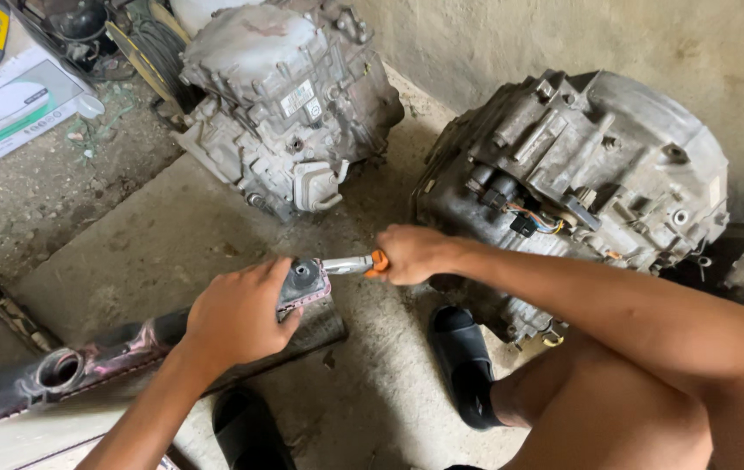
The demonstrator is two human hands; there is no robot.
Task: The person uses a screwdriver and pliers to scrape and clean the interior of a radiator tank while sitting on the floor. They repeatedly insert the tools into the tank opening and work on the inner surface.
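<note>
Bare concrete floor (163,244) open left of hands; two gearbox housings (289,96) (581,165) block beyond, narrow gap between.

A long dark radiator tank (128,352), smeared pink, lies flat on the concrete floor (171,244); an orange-handled tool (356,264) touches its end.

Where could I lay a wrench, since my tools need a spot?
Bare concrete slab between the left gearbox and the left hand, and floor between the sandals. Crowded: around the tool in the right hand, and by the right gearbox.
</note>
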